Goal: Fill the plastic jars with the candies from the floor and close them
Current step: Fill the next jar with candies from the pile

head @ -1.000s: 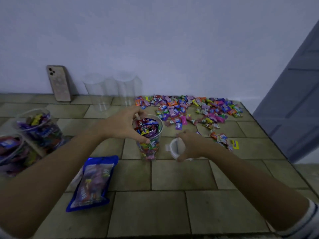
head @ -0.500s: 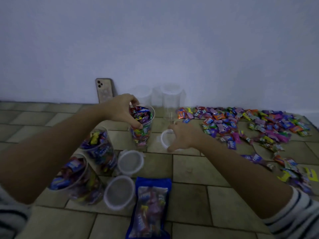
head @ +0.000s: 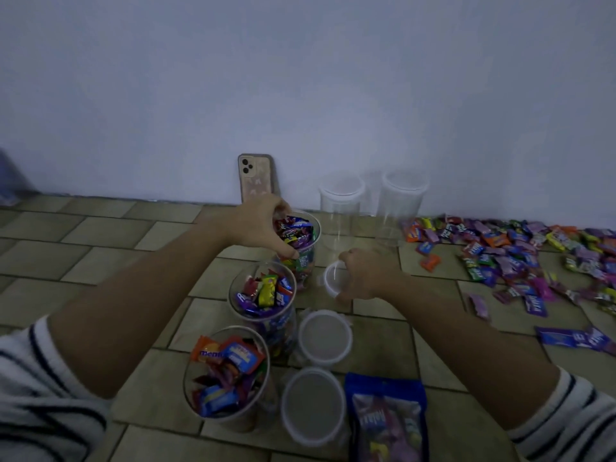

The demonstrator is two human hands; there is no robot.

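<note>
My left hand (head: 263, 225) grips the rim of a clear plastic jar (head: 305, 251) filled with wrapped candies. My right hand (head: 363, 278) holds a white round lid (head: 331, 276) just right of that jar. Two more filled, uncovered jars stand nearer to me, one in the middle (head: 263, 295) and one closest (head: 226, 375). Two loose lids lie on the floor beside them, one farther (head: 325, 338) and one nearer (head: 313, 405). Two empty clear jars (head: 341, 208) (head: 403, 201) stand by the wall. A pile of colourful candies (head: 520, 258) covers the floor at the right.
A phone (head: 255, 176) leans against the white wall (head: 300, 95) behind the jars. A blue candy bag (head: 386, 418) lies on the tiled floor (head: 100, 248) near the bottom edge. A flat purple wrapper (head: 576, 338) lies apart at the right.
The jar in my left hand has moved left, close behind the other filled jars. My right hand followed with the lid. The view has swung left and down.
</note>
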